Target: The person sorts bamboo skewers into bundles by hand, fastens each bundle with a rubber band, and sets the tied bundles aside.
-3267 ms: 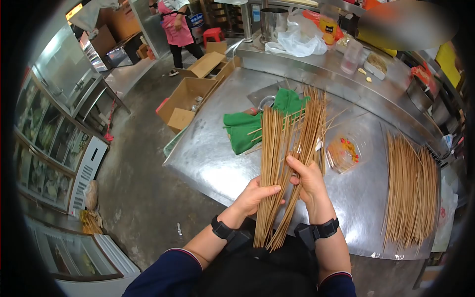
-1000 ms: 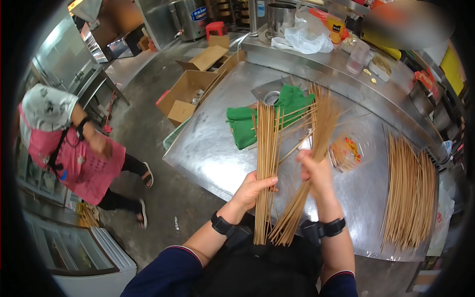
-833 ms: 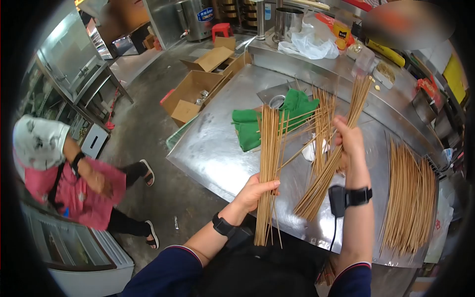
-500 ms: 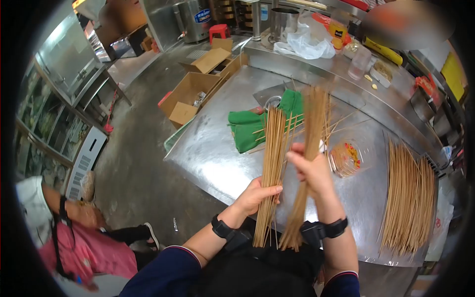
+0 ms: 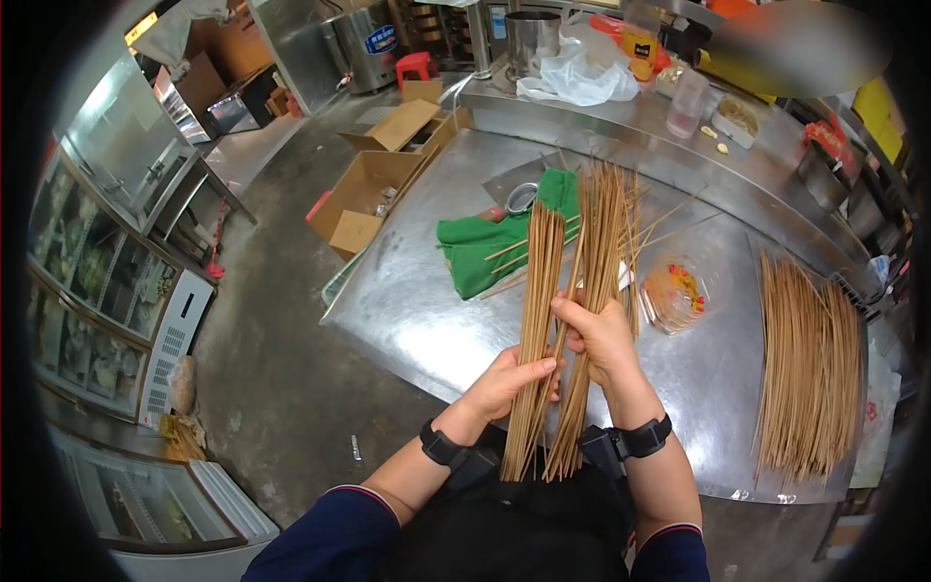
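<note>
A bundle of long bamboo skewers [image 5: 539, 291] stands nearly upright in my left hand [image 5: 506, 383], which is closed round it with the thumb across the front. My right hand [image 5: 603, 339] grips a second bundle of skewers [image 5: 599, 233] just beside the first, leaning with its top to the right. The lower ends of both bundles come close together in front of my black apron. Behind them lie a green cloth [image 5: 480, 254] and several loose skewers [image 5: 669, 221]. Right of my right hand is a clear plastic container [image 5: 672, 296] with red and yellow bits in it.
A wide pile of skewers [image 5: 807, 369] lies on the right of the steel table [image 5: 388, 291]. Along the raised back shelf are a metal pot [image 5: 532, 47], a white plastic bag [image 5: 580, 76] and a bottle [image 5: 642, 44]. Open cardboard boxes [image 5: 364, 189] stand beyond the table's left edge.
My right hand's bundle was blurred by motion and is now sharp, its top slightly further left. The person in pink at the lower left is out of view.
</note>
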{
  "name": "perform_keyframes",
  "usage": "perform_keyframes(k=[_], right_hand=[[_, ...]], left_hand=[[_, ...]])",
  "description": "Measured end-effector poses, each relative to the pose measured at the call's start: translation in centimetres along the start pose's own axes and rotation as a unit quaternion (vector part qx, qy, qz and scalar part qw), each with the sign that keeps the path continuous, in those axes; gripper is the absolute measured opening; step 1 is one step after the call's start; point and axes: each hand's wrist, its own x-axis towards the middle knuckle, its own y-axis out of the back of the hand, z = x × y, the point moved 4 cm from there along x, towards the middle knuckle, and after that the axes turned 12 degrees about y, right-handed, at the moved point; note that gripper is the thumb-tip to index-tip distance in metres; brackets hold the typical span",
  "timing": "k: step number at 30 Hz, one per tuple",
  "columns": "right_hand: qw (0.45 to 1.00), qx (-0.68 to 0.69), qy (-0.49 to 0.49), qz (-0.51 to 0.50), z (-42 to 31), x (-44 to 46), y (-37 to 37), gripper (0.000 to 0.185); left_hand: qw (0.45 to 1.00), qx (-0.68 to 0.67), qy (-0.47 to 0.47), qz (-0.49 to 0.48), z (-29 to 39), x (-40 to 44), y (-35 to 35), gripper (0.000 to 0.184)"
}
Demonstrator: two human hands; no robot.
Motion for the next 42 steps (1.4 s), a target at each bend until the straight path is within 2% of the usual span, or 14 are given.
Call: perform_keyframes(k=[7, 9, 22, 27, 31, 33, 37, 39, 42], right_hand=[[1.000, -0.002, -0.004, 0.004, -0.3, 0.1, 0.0, 0.014], [1.000, -0.003, 0.000, 0.003, -0.4, -0.1, -0.1, 0.014], [1.000, -0.005, -0.007, 0.016, -0.3, -0.2, 0.5, 0.016], [1.000, 0.010, 0.011, 0.026, -0.4, -0.2, 0.8, 0.018], [0.999, -0.021, 0.024, 0.044, -0.5, 1.1, 2.2, 0.018], [0.993, -0.071, 0.057, 0.071, -1.0, 3.0, 3.9, 0.020], [0.981, -0.114, 0.064, 0.141, -5.7, 8.0, 8.6, 0.021], [0.982, -0.113, 0.090, 0.124, -7.4, 9.5, 9.8, 0.020], [0.982, -0.101, 0.122, 0.104, -8.6, 9.7, 9.9, 0.017]], left_hand=[[1.000, -0.013, -0.001, -0.022, 0.1, 0.1, 0.3, 0.026], [0.998, 0.003, 0.018, -0.053, -0.1, 0.3, 0.3, 0.027], [0.997, -0.031, 0.010, -0.068, 0.0, 0.1, 0.8, 0.026], [0.999, -0.031, -0.009, -0.008, 0.2, 0.3, 1.6, 0.020], [0.999, -0.035, 0.002, -0.010, -0.2, 1.4, 3.4, 0.017], [0.998, -0.019, -0.001, 0.052, -0.7, 1.8, 4.5, 0.016], [0.996, -0.052, -0.016, 0.065, -0.7, 1.5, 4.5, 0.015], [0.992, -0.043, -0.023, 0.118, -0.6, 1.3, 4.4, 0.015], [0.990, -0.019, -0.018, 0.135, -0.2, 1.4, 4.6, 0.018]])
